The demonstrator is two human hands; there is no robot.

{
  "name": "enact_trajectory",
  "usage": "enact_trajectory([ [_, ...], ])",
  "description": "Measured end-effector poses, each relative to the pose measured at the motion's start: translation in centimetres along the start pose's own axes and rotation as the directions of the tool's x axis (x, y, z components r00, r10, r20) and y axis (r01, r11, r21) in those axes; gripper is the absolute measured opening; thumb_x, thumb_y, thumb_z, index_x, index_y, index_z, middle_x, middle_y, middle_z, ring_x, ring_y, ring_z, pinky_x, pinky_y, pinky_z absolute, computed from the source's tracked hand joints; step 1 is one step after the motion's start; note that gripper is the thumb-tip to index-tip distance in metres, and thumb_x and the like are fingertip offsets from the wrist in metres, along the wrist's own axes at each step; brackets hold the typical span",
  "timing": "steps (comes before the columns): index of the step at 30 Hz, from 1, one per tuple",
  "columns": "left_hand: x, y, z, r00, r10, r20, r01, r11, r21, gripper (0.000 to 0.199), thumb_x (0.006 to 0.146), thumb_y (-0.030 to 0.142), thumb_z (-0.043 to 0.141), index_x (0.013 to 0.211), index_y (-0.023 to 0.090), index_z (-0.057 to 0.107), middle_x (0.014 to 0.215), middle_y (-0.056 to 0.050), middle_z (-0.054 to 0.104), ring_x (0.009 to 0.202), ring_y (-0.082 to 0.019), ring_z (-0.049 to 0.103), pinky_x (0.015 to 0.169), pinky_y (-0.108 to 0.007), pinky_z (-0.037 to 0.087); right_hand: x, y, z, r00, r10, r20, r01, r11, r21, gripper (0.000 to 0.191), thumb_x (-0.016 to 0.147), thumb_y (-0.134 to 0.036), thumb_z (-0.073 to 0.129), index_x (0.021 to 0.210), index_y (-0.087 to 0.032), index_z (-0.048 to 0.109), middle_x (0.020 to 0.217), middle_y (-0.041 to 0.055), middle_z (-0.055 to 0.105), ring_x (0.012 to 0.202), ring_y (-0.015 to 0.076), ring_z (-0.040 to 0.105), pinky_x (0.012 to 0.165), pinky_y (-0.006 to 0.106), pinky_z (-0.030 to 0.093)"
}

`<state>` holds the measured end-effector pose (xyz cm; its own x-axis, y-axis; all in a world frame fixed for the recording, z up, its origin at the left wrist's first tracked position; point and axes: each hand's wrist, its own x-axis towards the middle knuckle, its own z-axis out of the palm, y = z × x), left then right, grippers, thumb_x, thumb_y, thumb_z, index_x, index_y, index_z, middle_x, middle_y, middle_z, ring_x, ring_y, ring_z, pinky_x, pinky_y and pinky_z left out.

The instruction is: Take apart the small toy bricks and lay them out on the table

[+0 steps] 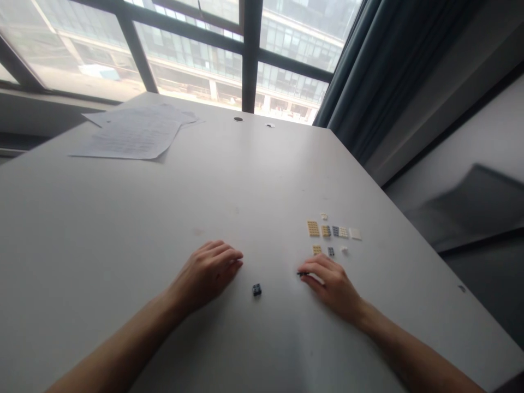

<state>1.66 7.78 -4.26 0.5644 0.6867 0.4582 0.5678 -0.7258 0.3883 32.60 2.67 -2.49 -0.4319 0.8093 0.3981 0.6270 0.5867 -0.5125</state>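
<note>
Desk (pixel 229 180): under the lone block (pixel 256 290)
Left hand (pixel 215 265): near, left of the lone block and slightly behind it
Right hand (pixel 329 278): right of the lone block, farther off
Held piece (pixel 302 273): in the right hand's fingertips, right of the lone block
Near row of bricks (pixel 331 251): right of and behind the lone block
Middle row (pixel 335 231): farther behind it, rightward
Single brick (pixel 324 216): rightward, behind the middle row
Papers (pixel 131 136): on the desk, well behind the lone block, leftward
Window (pixel 250 54): behind it, past the desk
Curtain (pixel 356 71): far behind it, rightward
</note>
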Motion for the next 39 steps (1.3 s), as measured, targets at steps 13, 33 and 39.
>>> enact_trajectory([
  [13,0.0,-0.4,0.2,1.0,0.011,0.0,-0.011,1.0,0.01,0.009,0.088,0.021,0.053,0.09,0.019,0.062,0.083,-0.005,0.066,0.076,-0.015,0.058,0.074,-0.028,0.046,-7.1,12.4,-9.1,0.901,0.404,-0.159,-0.43,0.881,-0.199,0.018,0.084,-0.036,0.059,0.093,-0.022,0.067,0.093,0.0052,0.069,0.082,0.021,0.065,0.075,0.035,0.053],
  [33,0.1,-0.3,0.1,1.0,0.012,-0.004,-0.012,1.0,0.025,0.011,0.087,0.023,0.053,0.089,0.019,0.063,0.083,-0.005,0.067,0.076,-0.015,0.06,0.074,-0.027,0.047,-6.5,12.1,-8.6,0.887,0.454,-0.089,-0.46,0.886,-0.058,0.025,0.082,-0.037,0.063,0.101,-0.021,0.065,0.099,0.0067,0.066,0.085,0.0206,0.064,0.079,0.035,0.054],
  [39,0.1,-0.4,0.0,1.0,0.012,0.009,-0.012,1.0,0.012,0.01,0.087,0.022,0.053,0.09,0.019,0.062,0.085,-0.005,0.067,0.078,-0.015,0.059,0.075,-0.028,0.047,-6.4,12.1,-8.4,0.885,0.452,-0.117,-0.461,0.885,-0.065,0.026,0.082,-0.041,0.062,0.098,-0.02,0.067,0.096,0.0069,0.067,0.082,0.0207,0.064,0.075,0.035,0.055],
])
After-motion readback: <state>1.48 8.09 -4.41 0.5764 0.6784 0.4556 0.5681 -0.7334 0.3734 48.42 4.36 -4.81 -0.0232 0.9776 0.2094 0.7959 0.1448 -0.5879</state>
